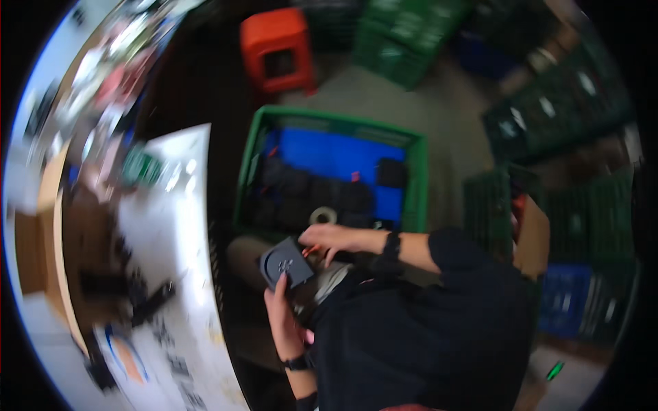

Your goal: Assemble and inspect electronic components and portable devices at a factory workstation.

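Note:
My left hand (pixel 279 312) grips a dark grey square box-like piece (pixel 288 262) with a round outline on its face, the thumb pressing on that face. Beside the piece's upper right corner, my right hand (pixel 330 238) has its fingers curled. A small orange-red thing (pixel 312 252) shows under those fingers, too blurred to name. Just beyond the right hand is a pale ring (pixel 323 216), like a roll of tape. It lies at the near side of a green crate (pixel 419 181) with a blue lining, which holds several black pieces (pixel 353 197).
To the left runs a white table (pixel 199 294) with an open cardboard box (pixel 58 253) and blurred clutter. An orange stool (pixel 277 31) stands beyond the crate. Green crates (pixel 394 48) are stacked at the back, and dark crates (pixel 558 113) stand along the right.

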The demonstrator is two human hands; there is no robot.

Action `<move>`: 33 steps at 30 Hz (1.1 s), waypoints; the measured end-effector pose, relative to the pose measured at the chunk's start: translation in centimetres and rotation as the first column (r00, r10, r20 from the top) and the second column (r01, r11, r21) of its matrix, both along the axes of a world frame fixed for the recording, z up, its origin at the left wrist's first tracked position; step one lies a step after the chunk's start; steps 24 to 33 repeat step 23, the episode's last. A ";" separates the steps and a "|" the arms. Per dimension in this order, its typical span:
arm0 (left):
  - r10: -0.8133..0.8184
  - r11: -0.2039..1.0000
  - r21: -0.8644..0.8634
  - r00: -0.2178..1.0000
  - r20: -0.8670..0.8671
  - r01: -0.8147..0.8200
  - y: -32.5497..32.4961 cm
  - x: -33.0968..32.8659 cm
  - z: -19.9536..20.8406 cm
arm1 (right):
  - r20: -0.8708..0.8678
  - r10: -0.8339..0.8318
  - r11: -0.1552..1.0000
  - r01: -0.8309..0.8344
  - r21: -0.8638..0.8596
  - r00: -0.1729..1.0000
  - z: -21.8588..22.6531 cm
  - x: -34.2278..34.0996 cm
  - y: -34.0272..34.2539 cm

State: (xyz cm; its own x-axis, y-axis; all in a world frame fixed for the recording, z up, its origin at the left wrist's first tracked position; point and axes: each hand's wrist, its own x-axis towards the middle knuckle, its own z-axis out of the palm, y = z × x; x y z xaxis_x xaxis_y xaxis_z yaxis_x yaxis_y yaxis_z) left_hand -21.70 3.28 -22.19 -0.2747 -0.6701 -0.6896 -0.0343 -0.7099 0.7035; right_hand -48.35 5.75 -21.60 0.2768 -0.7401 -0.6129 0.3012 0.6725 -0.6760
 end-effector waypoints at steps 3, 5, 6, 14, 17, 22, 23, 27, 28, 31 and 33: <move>-0.116 0.993 -0.034 0.993 -0.021 0.115 0.5 -0.9 0.5 | -0.510 0.049 0.966 -0.170 -0.194 0.859 -3.1 1.2 1.2; -0.267 0.960 -0.077 0.963 0.030 0.269 0.4 -1.9 2.4 | -0.655 -0.037 0.937 -0.202 -0.285 0.755 -5.0 0.6 2.5; -0.301 0.950 -0.081 0.953 0.019 0.301 0.3 -2.3 1.7 | -0.589 -0.034 0.975 -0.102 -0.196 0.808 -5.2 0.3 2.6; -0.507 0.859 -0.110 0.861 -0.043 0.500 -1.7 -1.0 -0.5 | -0.163 -0.151 0.971 0.177 0.161 0.975 -7.6 -5.7 5.6; -0.347 0.931 -0.147 0.934 -0.083 0.333 -1.2 1.0 0.1 | -0.442 -0.291 0.921 0.373 0.109 0.849 -8.7 -10.1 7.8; -0.147 0.974 -0.173 0.989 0.013 0.147 -0.7 6.3 0.0 | -0.831 -0.310 0.897 0.431 -0.095 0.463 -16.8 -19.2 13.1; -0.110 0.981 -0.152 0.992 0.064 0.118 0.4 7.7 -0.9 | -0.824 -0.303 0.905 0.417 -0.090 0.480 -17.5 -18.8 12.5; -0.110 0.981 -0.152 0.992 0.064 0.118 0.4 7.7 -0.9 | -0.824 -0.303 0.905 0.417 -0.090 0.480 -17.5 -18.8 12.5; -0.110 0.981 -0.152 0.992 0.064 0.118 0.4 7.7 -0.9 | -0.824 -0.303 0.905 0.417 -0.090 0.480 -17.5 -18.8 12.5; -0.110 0.981 -0.152 0.992 0.064 0.118 0.4 7.7 -0.9 | -0.824 -0.303 0.905 0.417 -0.090 0.480 -17.5 -18.8 12.5; -0.110 0.981 -0.152 0.992 0.064 0.118 0.4 7.7 -0.9 | -0.824 -0.303 0.905 0.417 -0.090 0.480 -17.5 -18.8 12.5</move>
